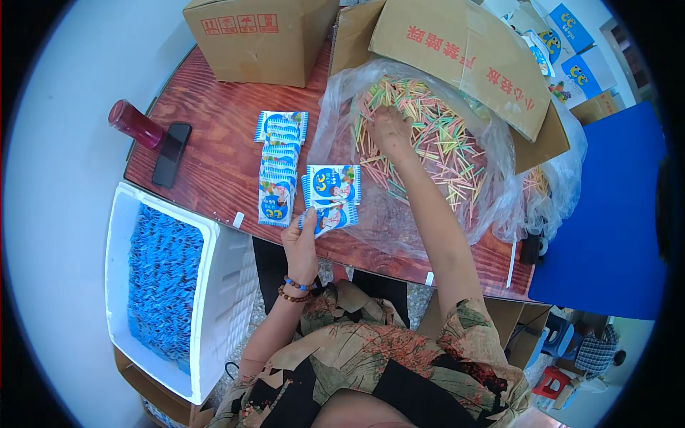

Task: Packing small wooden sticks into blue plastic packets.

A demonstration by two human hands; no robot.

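My left hand (303,242) holds a blue and white packet (330,215) at the near edge of the reddish wooden table (214,143). A second packet (334,182) of the same kind lies just beyond it. My right hand (391,130) reaches into a clear plastic bag (414,200) full of thin pastel sticks (446,146), fingers down among them. Whether it grips any sticks is hidden. A row of overlapping packets (278,167) lies on the table left of my left hand.
Two cardboard boxes (260,36) (464,50) stand at the back of the table. A dark phone (171,153) and a red bottle (134,123) lie at the left end. A white foam box (214,285) of blue packets sits on the floor at left. A blue surface (606,228) is at right.
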